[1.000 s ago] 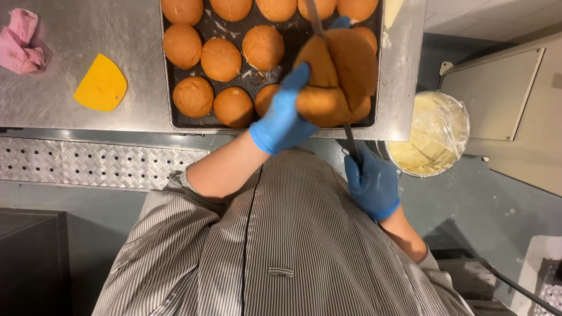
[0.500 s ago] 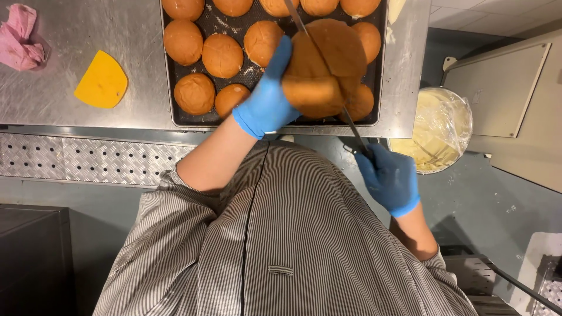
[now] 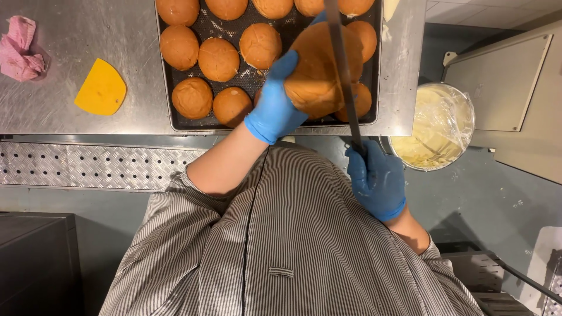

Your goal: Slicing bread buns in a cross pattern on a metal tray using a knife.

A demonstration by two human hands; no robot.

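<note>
While the left hand (image 3: 275, 108) wraps its fingers around a raised bun (image 3: 319, 73) above the baking tray (image 3: 374, 88) on the bench (image 3: 88, 52), the right hand (image 3: 377, 178), fist closed on the knife (image 3: 342, 76), should probably slice level, clear of the fingertips.

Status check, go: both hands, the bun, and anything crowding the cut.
Left hand gripping the bun above the tray. Right hand gripping the knife, blade across the bun. Covered bowl beside the right hand, apart.
</note>
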